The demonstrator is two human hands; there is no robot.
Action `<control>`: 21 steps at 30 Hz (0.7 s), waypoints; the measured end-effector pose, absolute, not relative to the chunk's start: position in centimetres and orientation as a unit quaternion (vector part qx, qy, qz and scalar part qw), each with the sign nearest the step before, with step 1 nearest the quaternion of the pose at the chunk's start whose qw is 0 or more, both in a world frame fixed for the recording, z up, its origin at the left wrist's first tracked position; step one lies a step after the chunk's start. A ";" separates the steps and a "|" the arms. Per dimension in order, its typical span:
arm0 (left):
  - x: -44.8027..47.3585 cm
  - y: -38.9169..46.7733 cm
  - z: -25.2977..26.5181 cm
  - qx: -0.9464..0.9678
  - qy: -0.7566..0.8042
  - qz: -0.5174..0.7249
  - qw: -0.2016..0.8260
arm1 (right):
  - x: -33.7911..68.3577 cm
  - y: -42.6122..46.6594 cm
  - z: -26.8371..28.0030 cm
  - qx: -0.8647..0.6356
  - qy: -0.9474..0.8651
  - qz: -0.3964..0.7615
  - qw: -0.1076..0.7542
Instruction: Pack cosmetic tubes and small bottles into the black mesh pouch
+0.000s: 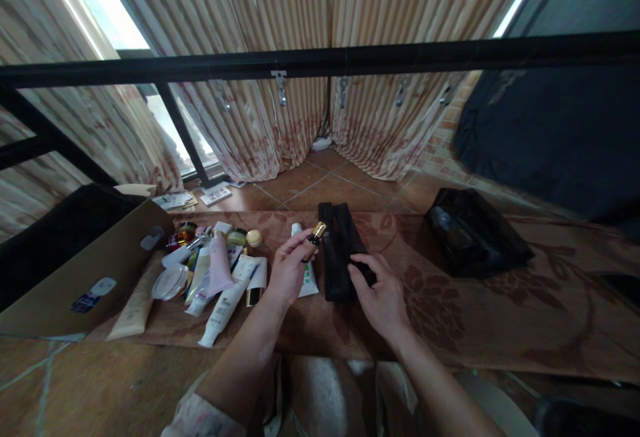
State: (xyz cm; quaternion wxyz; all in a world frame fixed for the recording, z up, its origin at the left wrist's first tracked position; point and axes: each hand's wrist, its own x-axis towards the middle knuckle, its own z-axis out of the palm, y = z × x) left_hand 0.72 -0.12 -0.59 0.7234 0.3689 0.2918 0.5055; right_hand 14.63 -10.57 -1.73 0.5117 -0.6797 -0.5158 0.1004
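My left hand (290, 269) is closed around a small dark bottle (313, 240) with a gold cap, tilted up to the right. Just right of it stands a black mesh pouch (336, 270), its top parted along a slit. The fingers of my right hand (379, 290) are apart and rest on the pouch's right side. Partly hidden behind my left hand lies a white and green tube (309, 280). Left of that hand is a pile of cosmetics, with a white tube (230, 300), a pink tube (219, 264) and a round clear-lidded jar (170, 282).
A cardboard box (95, 277) with black material inside stands at the left. A second black mesh pouch (473, 234) holding something sits at the right on the brown patterned cloth (430, 317). Beyond the cloth, a black metal rail (320, 60) crosses before the curtains.
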 end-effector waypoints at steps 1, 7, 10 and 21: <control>0.7 -0.1 -0.6 0.371 0.295 0.503 0.723 | 14.6 -10.6 -1.7 -0.680 -0.515 0.101 0.512; 0.6 -0.1 -0.6 0.381 0.308 0.493 0.719 | 14.7 -10.6 -1.7 -0.678 -0.520 0.095 0.510; 0.7 -0.2 -0.6 0.382 0.309 0.494 0.718 | 14.7 -10.6 -1.7 -0.679 -0.523 0.091 0.507; 0.7 -0.3 -0.4 0.356 0.317 0.488 0.731 | 14.7 -10.5 -1.9 -0.678 -0.525 0.093 0.506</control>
